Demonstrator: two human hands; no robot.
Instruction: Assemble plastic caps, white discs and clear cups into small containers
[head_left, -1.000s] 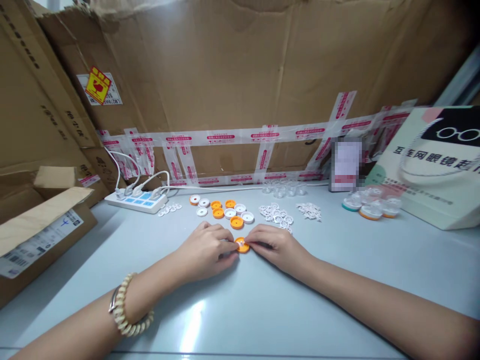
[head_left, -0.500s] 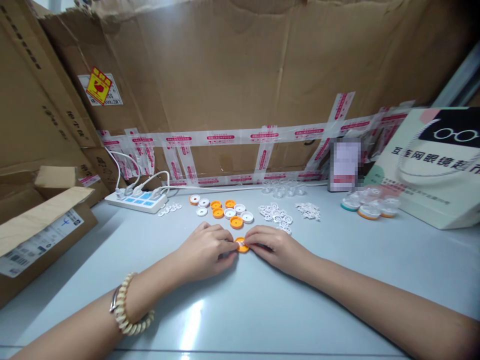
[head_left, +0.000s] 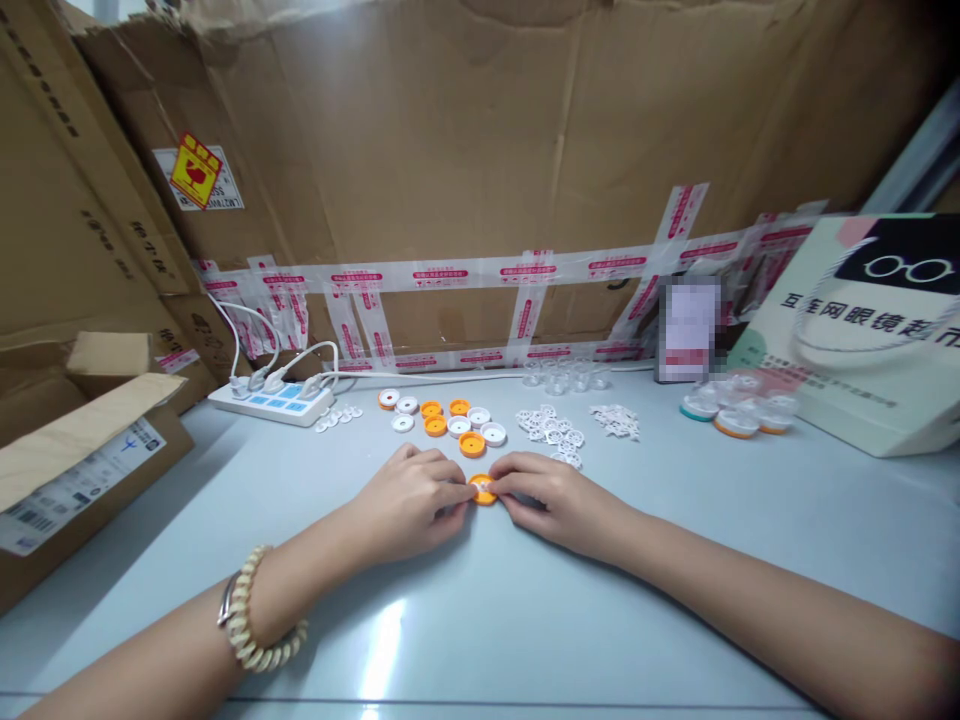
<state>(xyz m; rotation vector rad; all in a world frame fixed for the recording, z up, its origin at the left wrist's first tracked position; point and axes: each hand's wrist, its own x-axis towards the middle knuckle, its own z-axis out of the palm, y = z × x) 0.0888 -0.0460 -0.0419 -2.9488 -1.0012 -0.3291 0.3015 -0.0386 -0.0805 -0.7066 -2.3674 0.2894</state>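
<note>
A shallow orange round cap [head_left: 484, 498] lies on the table between my hands, with a small white piece [head_left: 482, 486] inside it, partly hidden by fingertips. My left hand [head_left: 416, 500] grips the cap's left side, fingers bent and closed. From the right, my right hand [head_left: 553, 500] has its fingers closed at the cap, the fingertips over the white piece. Just beyond stand more orange caps [head_left: 472, 445] and white caps [head_left: 493, 434]. A pile of white openwork plastic pieces [head_left: 550, 427] lies behind my right hand.
A power strip [head_left: 274, 400] with plugs and small white discs [head_left: 339, 418] are at the left, near an open carton [head_left: 82, 470]. Clear cups [head_left: 566, 376], white parts [head_left: 615, 422], a phone [head_left: 688, 330], clear-topped pieces [head_left: 739, 405] and a paper bag [head_left: 862, 330] line the back and right.
My right fingertips have shifted slightly at the cap, and a bit more of its inside shows. My left hand and the other parts stay in place.
</note>
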